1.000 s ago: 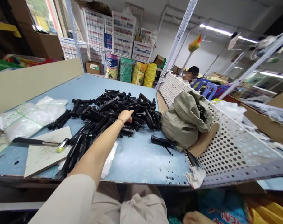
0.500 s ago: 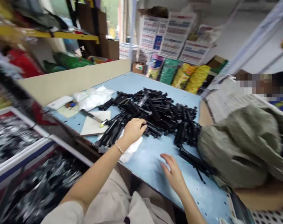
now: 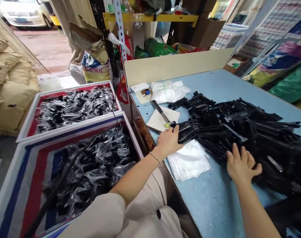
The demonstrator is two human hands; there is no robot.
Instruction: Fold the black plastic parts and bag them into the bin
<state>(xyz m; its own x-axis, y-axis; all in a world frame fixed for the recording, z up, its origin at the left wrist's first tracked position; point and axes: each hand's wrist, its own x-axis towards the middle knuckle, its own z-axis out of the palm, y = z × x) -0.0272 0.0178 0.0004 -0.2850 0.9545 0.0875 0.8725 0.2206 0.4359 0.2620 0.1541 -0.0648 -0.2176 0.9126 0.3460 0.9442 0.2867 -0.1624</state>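
Observation:
A heap of long, thin black plastic parts (image 3: 254, 132) covers much of the blue table. My left hand (image 3: 168, 141) is at the heap's left end, beside the hammer-like tool. Its thumb and forefinger are apart, with ends of the black parts between them; no firm grip shows. My right hand (image 3: 242, 165) has its fingers spread, reaching to the heap's near edge. Between my hands lies a stack of clear plastic bags (image 3: 190, 162). The dark-handled tool (image 3: 160, 111) rests on a white square board (image 3: 152, 120), its tip near my left fingers.
On my left stand two striped-lined crates, the near crate (image 3: 10, 198) and the far crate (image 3: 27, 124), holding bagged black parts. A wrapped white bundle (image 3: 169, 92) and a white flat device (image 3: 140, 87) lie at the table's far left. A cream panel (image 3: 180, 66) borders the table.
The view has swung left, bringing the crates fully into sight. My left hand has moved to the heap's left end by the board. My right hand has gone from bare tabletop to the heap's edge.

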